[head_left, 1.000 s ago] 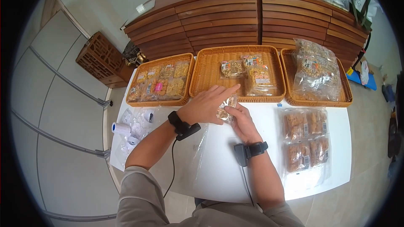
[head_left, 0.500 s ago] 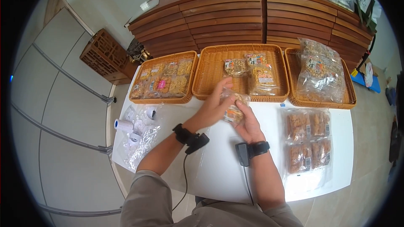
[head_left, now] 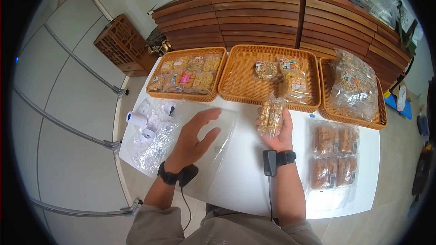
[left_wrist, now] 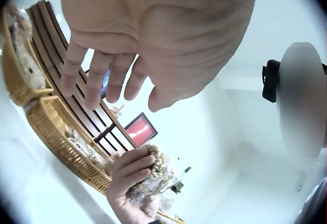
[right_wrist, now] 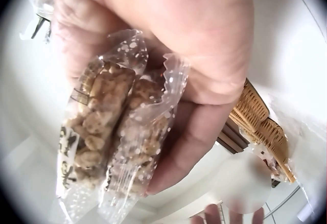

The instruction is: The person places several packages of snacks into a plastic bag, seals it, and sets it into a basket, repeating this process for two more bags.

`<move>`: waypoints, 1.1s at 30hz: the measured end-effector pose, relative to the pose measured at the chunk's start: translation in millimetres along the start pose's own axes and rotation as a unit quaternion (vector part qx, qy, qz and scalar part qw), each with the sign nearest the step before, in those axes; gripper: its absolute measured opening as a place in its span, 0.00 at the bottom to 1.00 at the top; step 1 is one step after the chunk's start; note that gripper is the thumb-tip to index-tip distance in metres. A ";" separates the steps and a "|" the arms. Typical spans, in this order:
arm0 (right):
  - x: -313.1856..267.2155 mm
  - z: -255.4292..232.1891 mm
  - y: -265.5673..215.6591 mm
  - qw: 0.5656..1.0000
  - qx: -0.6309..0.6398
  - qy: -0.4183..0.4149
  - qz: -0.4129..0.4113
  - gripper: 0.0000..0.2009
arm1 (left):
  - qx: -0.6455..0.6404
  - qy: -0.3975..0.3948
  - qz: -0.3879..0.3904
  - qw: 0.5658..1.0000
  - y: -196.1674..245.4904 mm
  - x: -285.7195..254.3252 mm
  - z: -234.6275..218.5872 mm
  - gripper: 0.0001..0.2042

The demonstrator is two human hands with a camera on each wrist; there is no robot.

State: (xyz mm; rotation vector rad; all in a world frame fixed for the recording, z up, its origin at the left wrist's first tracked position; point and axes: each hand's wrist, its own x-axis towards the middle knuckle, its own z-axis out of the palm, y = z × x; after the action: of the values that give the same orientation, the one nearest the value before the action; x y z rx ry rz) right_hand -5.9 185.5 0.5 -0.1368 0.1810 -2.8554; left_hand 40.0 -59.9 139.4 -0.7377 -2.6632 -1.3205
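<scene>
My right hand [head_left: 285, 132] grips two wrapped peanut snack packets [head_left: 271, 117] in front of the middle wicker basket [head_left: 240, 77]. Close up in the right wrist view, the clear wrappers [right_wrist: 97, 132] have crimped, toothed ends and chunky nut pieces inside, with the fingers curled round behind them. My left hand [head_left: 190, 139] is over a flat clear plastic bag [head_left: 222, 129] on the white table, fingers and thumb apart and nothing between them. In the left wrist view its palm [left_wrist: 158, 40] faces the camera, with the packets and right hand beyond.
The left basket [head_left: 156, 70] holds several snack packs, the middle one a few at its right side. Large bagged packs [head_left: 356, 81] pile up in the right basket [head_left: 349, 117]. Brown snack packs [head_left: 335, 156] lie at the table's right; white rolls [head_left: 137, 119] and crumpled plastic at the left.
My left hand has let go of the packets and moved left and down. The right hand has moved slightly right and turned the packets upright. The head view has shifted.
</scene>
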 end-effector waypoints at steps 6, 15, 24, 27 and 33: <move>-1.8 3.2 1.0 0.998 0.013 -0.059 0.037 0.32 | 0.135 0.019 -0.088 0.987 -16.8 -77.7 -5.4 0.24; 0.2 4.7 0.9 0.991 0.049 -0.110 0.059 0.31 | 0.321 -0.010 -0.133 0.938 -42.6 -137.2 15.7 0.26; 4.4 7.5 -0.6 0.991 0.049 -0.114 0.052 0.29 | 0.231 0.033 -0.129 0.964 -55.0 -139.1 17.2 0.16; 5.2 9.8 -0.8 0.990 0.057 -0.118 0.051 0.28 | 0.268 0.006 -0.137 0.953 -33.8 -142.5 0.2 0.19; 5.4 9.5 -0.2 0.991 0.053 -0.113 0.049 0.27 | 0.298 -0.033 -0.128 0.945 -25.8 -165.2 4.5 0.26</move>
State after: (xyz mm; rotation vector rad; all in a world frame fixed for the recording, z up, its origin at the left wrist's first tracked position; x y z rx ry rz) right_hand -10.0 183.1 10.4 -0.4160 -0.0097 -2.7169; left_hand 174.6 -133.2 72.2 -0.3670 -3.0371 -0.4481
